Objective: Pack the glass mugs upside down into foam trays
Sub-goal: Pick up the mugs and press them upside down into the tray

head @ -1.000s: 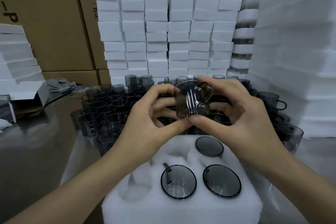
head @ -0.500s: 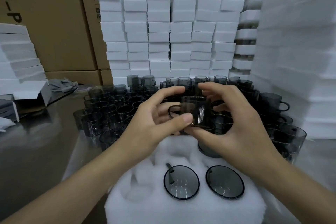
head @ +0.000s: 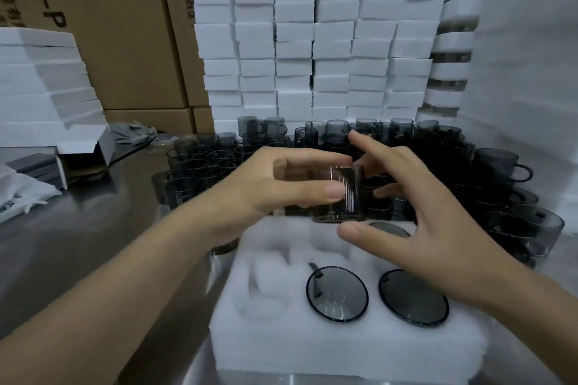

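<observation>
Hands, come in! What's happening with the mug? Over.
Left hand grips mug above tray. Right hand open beside it. Three mugs seated upside down; left slots empty.

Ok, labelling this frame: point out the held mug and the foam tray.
held mug (head: 353, 197), head view, on its glass side wall.
foam tray (head: 344, 353), head view, on its bare near edge.

Both bare forearms reach forward: the left hand (head: 275, 184) grips a glass mug (head: 341, 194) between thumb and curled fingers, the right hand (head: 416, 212) splayed just right of the mug, thumb beneath its base.
</observation>
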### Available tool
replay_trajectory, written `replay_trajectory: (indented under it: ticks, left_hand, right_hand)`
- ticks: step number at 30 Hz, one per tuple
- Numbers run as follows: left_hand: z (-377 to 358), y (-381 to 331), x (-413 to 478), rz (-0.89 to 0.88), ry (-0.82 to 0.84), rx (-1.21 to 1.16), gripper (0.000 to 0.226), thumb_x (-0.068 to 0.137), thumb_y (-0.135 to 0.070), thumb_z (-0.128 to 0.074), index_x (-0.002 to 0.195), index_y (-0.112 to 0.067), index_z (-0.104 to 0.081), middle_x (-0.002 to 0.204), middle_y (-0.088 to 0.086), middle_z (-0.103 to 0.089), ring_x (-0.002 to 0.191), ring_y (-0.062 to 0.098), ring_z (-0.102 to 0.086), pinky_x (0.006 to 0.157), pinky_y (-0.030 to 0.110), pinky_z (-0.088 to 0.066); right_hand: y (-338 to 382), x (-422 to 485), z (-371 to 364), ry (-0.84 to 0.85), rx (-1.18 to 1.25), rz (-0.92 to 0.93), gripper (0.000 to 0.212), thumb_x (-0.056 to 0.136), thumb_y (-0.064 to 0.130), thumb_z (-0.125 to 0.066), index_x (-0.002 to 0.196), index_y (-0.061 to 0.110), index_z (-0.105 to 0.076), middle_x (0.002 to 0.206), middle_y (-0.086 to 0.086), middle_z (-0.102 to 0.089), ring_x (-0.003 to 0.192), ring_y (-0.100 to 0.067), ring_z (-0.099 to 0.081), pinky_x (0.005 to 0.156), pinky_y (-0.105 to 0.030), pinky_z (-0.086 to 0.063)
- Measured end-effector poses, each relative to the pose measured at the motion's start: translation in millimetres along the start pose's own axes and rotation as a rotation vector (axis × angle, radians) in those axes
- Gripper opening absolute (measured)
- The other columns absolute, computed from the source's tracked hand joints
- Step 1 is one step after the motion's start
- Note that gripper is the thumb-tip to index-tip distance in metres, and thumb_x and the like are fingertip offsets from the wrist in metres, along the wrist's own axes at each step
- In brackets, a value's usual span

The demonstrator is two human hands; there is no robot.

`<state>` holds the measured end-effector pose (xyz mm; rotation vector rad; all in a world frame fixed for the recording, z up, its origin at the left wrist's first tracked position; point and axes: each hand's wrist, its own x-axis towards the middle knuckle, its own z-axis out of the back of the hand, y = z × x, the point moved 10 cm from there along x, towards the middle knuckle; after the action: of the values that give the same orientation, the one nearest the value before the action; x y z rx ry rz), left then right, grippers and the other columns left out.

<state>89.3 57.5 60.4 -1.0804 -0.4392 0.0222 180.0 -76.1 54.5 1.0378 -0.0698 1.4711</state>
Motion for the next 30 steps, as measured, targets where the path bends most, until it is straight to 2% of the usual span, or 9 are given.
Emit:
replay_trajectory:
  ticks: [2,5,8,12,16,18,20,25,30]
  left_hand:
    - [7,-2,-7,0.060,0.153,-0.002,0.056,0.087,-0.036,-0.078,0.140,-0.022,-0.071,0.130,0.006,-0.077,0.123,0.024,-0.072,0.107,0.045,-0.058]
    - [16,6,-22,0.167,0.354,-0.007,0.077,0.078,-0.052,-0.089,0.144,-0.018,-0.068,0.122,0.009,-0.077,0.114,0.023,-0.072,0.100,0.039,-0.057]
    - [19,15,-35,0.217,0.500,0.042,0.079,0.081,-0.051,-0.090,0.140,-0.004,-0.068,0.118,0.018,-0.074,0.109,0.023,-0.071,0.093,0.035,-0.056]
    - [45,29,-41,0.326,0.348,0.273,0.103,0.049,-0.074,-0.098,0.129,-0.014,-0.075,0.120,0.007,-0.078,0.105,0.019,-0.074,0.092,0.040,-0.053]
    - [39,23,-44,0.341,0.375,0.439,0.123,0.032,-0.083,-0.094,0.125,-0.006,-0.072,0.115,0.018,-0.076,0.099,0.035,-0.071,0.089,0.053,-0.054]
    - [26,15,-42,0.286,0.384,0.457,0.102,0.034,-0.064,-0.092,0.112,-0.001,-0.071,0.106,0.020,-0.076,0.085,0.029,-0.069,0.077,0.042,-0.055]
    - [14,8,-41,0.237,0.401,0.457,0.078,0.039,-0.056,-0.082,0.102,-0.012,-0.070,0.098,0.015,-0.075,0.076,0.017,-0.065,0.069,0.030,-0.051]
    - [3,12,-40,0.321,0.485,0.282,0.112,0.034,-0.074,-0.101,0.105,0.004,-0.065,0.092,0.011,-0.073,0.073,0.023,-0.059,0.061,0.026,-0.044]
    - [-1,20,-41,0.326,0.519,0.346,0.090,0.035,-0.065,-0.105,0.096,-0.010,-0.068,0.090,0.006,-0.074,0.070,0.020,-0.057,0.056,0.024,-0.042]
  right_hand:
    - [-4,-2,-2,0.035,0.052,-0.019,0.075,0.090,0.077,-0.056,0.159,0.055,-0.035,0.140,0.021,-0.054,0.142,-0.006,-0.048,0.106,-0.034,-0.045]
    - [-6,-2,-3,0.024,0.087,-0.028,0.065,0.093,0.080,-0.047,0.154,0.057,-0.041,0.140,0.020,-0.056,0.142,-0.006,-0.049,0.104,-0.034,-0.044]
    - [-9,-1,-3,0.015,0.107,-0.052,0.058,0.095,0.073,-0.048,0.150,0.058,-0.046,0.139,0.020,-0.058,0.139,-0.006,-0.051,0.102,-0.033,-0.044]
    - [-13,-2,-9,0.060,0.074,-0.086,0.055,0.094,0.071,-0.049,0.147,0.059,-0.048,0.137,0.023,-0.058,0.138,-0.002,-0.050,0.103,-0.032,-0.043]
    - [-15,-2,-11,0.073,0.066,-0.104,0.054,0.093,0.072,-0.051,0.145,0.058,-0.050,0.135,0.024,-0.059,0.137,-0.002,-0.051,0.103,-0.030,-0.042]
    - [-14,-2,-11,0.075,0.063,-0.105,0.055,0.092,0.072,-0.051,0.145,0.058,-0.050,0.135,0.024,-0.059,0.137,-0.002,-0.051,0.104,-0.031,-0.043]
    - [-14,-2,-11,0.078,0.052,-0.102,0.055,0.092,0.073,-0.051,0.145,0.058,-0.050,0.136,0.024,-0.059,0.138,-0.002,-0.051,0.105,-0.032,-0.043]
    - [-13,-1,-12,0.082,0.032,-0.094,0.056,0.092,0.073,-0.051,0.145,0.055,-0.051,0.136,0.027,-0.058,0.138,0.000,-0.051,0.105,-0.031,-0.043]
    - [-13,-1,-12,0.076,0.012,-0.086,0.055,0.093,0.072,-0.052,0.145,0.055,-0.052,0.137,0.026,-0.058,0.138,-0.001,-0.050,0.105,-0.031,-0.043]
